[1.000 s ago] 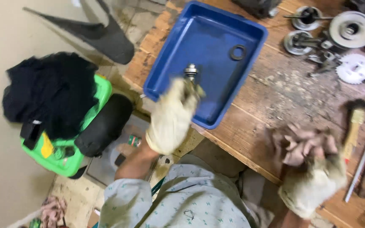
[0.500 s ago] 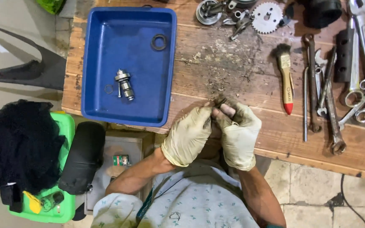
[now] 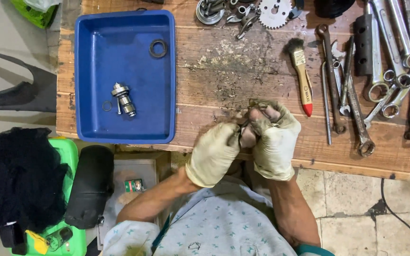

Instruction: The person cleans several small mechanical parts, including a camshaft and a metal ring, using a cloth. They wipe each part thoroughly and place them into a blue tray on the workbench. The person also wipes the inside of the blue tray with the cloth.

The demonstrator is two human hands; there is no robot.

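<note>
Since half a second ago your two gloved hands have stayed pressed together at the near edge of the wooden workbench, with only the view drifting a little so the blue tray sits further left. Your left hand and right hand are closed against each other around a small dark part that is mostly hidden between the fingertips; you cannot tell its shape. It sits over the bench's front planks, just right of the blue tray. In that tray lie one metal shaft piece, one thin ring beside it, and one dark rubber ring near the far right corner. Straight beyond your hands is a patch of grime and grit on the wood. To the right lies one paintbrush with a red-tipped wooden handle, then a spread of wrenches, too overlapped to count surely. At the far edge sit one toothed sprocket and a cluster of small metal parts. Down at your left, off the bench, are a green container, a black cloth heaped on it, and a black cushion-like object.
</note>
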